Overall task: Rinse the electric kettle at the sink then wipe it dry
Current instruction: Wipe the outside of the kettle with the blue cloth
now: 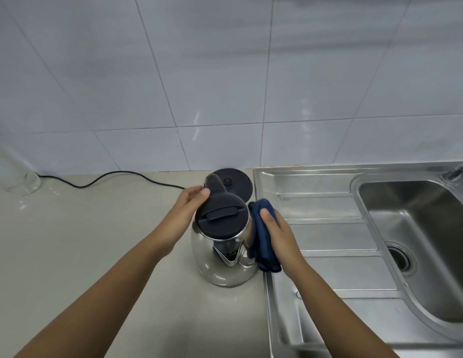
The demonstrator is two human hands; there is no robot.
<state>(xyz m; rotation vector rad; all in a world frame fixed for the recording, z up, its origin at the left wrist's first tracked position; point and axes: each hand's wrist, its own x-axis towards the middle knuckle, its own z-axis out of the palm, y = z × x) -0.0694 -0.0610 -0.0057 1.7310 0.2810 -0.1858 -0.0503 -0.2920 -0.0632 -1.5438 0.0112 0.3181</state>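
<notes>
A shiny steel electric kettle [220,264] with a black lid stands on the beige counter, its spout pointing toward me. My left hand [182,213] grips the black handle at the kettle's far left side. My right hand [275,228] holds a dark blue cloth [262,244] and presses it against the kettle's right side. The lid is closed.
The black kettle base [238,180] sits just behind the kettle, its black cord [109,178] trailing left along the wall. A steel sink [416,228] with drainboard lies to the right; a faucet [457,171] shows at the right edge. A clear glass object [21,179] stands far left.
</notes>
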